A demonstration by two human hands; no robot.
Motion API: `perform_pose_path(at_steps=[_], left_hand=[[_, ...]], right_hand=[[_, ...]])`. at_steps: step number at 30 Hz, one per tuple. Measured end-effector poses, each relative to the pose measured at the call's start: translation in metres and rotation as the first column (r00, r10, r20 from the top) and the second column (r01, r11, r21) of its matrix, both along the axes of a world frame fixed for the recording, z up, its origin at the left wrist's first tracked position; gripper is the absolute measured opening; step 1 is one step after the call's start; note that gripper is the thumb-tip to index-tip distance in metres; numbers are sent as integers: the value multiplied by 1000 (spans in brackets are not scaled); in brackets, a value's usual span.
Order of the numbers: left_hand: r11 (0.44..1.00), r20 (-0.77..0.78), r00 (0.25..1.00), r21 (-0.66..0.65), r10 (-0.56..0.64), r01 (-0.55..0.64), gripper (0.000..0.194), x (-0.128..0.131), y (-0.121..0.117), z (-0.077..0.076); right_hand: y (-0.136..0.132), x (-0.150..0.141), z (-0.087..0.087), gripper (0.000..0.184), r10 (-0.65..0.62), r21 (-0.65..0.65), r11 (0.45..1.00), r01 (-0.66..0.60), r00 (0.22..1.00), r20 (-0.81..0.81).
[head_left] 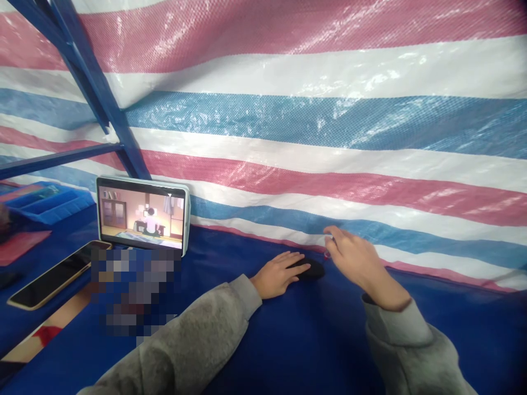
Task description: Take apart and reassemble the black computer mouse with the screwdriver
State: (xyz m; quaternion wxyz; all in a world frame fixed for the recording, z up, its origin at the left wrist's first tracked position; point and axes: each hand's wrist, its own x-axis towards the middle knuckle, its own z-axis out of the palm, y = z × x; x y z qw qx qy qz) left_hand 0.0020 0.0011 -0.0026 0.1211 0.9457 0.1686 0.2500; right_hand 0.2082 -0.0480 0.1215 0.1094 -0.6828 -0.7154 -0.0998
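Note:
My left hand [282,277] lies palm down on the blue table, fingers stretched out and apart. Its fingertips rest on a dark, flat, rounded object [313,269], whose kind I cannot make out. To the right, my right hand [356,260] is raised above the tabletop, with thumb and forefinger bent close together. Just below those fingertips shows a tiny pinkish-red thing [327,255]; whether it hangs from them is too small to tell. The hand's other fingers are mostly hidden. Grey sleeves cover both forearms.
A tablet [142,214] playing a cartoon leans upright at the left. Nearby lie a phone [57,274], a blue compartment tray [61,206] and a red sheet [24,247]. A blurred-out patch hides part of the table. Striped plastic sheeting [288,120] and a blue metal frame [94,82] border the back.

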Motion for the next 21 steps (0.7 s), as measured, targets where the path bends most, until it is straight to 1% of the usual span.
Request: perform_pose_path(at_steps=[3,5,7,10,12,16,18,21], left_hand=[[1000,-2,1000,0,3,-3,45,0,0,0],[1000,-2,1000,1,2,-2,45,0,0,0],[1000,-2,1000,3,4,-4,44,0,0,0],[1000,-1,1000,5,7,-7,44,0,-1,1],[1000,1,1000,0,4,-4,44,0,-1,1],[1000,2,1000,-15,6,-6,44,0,-1,2],[1000,7,1000,-16,4,-4,44,0,-1,2],[1000,8,1000,-15,3,-3,44,0,-1,1]], right_hand=[[0,2,0,31,40,-24,999,-40,999,-10],[-1,2,1,35,2,-44,999,-2,1000,-1],[-1,1,2,37,-24,-35,999,24,1000,11],[-1,1,2,32,35,16,999,-35,999,15],[0,2,1,31,58,21,998,-58,998,6],[1,2,0,37,-25,-24,999,24,1000,-12],[1,2,0,34,-24,-20,1000,23,1000,-12],[1,0,0,27,13,-1,1000,-14,1000,-28]])
